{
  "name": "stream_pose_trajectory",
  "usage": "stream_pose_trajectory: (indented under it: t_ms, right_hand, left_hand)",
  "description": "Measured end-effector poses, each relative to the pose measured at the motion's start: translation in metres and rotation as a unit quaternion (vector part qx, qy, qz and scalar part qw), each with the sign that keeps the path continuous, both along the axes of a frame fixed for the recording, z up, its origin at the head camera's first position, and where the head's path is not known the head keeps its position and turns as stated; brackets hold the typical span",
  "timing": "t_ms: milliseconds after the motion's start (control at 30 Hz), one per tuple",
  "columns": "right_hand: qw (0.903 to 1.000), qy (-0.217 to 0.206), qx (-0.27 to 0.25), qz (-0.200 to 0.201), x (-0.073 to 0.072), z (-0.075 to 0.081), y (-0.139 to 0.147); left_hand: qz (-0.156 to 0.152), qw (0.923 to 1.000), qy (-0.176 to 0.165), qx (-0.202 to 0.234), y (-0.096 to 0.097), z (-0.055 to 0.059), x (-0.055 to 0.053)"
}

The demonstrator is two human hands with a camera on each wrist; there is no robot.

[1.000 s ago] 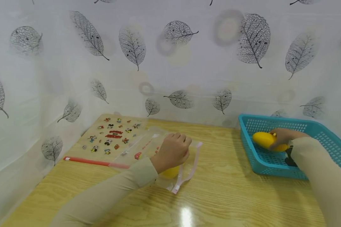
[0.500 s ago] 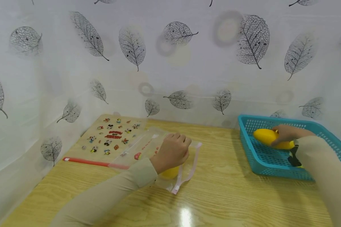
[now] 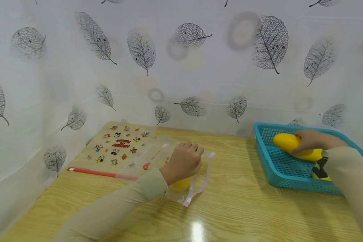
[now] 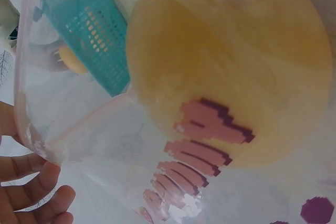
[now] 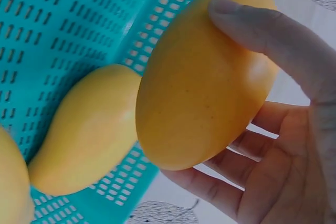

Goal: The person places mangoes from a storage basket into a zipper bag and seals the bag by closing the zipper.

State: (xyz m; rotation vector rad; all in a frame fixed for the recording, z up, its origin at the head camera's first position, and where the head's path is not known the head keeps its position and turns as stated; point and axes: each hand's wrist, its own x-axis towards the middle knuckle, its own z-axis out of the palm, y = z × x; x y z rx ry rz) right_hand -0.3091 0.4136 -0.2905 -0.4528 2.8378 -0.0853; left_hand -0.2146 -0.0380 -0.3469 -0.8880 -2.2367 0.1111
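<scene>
My right hand (image 3: 316, 139) grips a yellow mango (image 3: 285, 140) over the blue-green basket (image 3: 272, 179). In the right wrist view, the thumb lies along one side of this mango (image 5: 205, 82) and the fingers are behind it. A second mango (image 5: 86, 129) lies in the basket, with part of another mango (image 5: 10, 182) at the view's edge. My left hand (image 3: 184, 161) holds a clear zip bag (image 3: 201, 185) by its pink-edged mouth, fingers curled at the edge. Inside the bag lies a mango (image 4: 220, 51), mostly hidden by the hand in the head view.
A second clear zip bag (image 3: 109, 158) with cartoon prints and a red slider strip lies flat at the back left, partly under the first bag. The wooden table (image 3: 236, 208) meets a leaf-print curtain (image 3: 205, 77) behind and at the left.
My right hand has lifted the mango slightly and moved it a little to the right, uncovering more of the mangoes beneath. The left hand and bag have stayed still.
</scene>
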Motion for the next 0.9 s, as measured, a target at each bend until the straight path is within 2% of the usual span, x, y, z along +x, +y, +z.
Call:
stream_pose_trajectory:
  t_ms: [300,600,900]
  right_hand:
    - [0.9983,0.057,-0.002,0.011,0.009,0.018,-0.011]
    - [0.9964,0.075,-0.033,0.024,0.023,0.034,-0.035]
    - [0.9926,0.099,-0.032,0.063,0.033,0.042,-0.068]
  left_hand:
    - [-0.002,1.0000,0.000,0.005,0.000,-0.001,-0.001]
    - [0.000,1.0000,-0.003,0.004,0.001,-0.001,-0.001]
    - [-0.003,1.0000,-0.001,0.004,0.001,-0.002,-0.001]
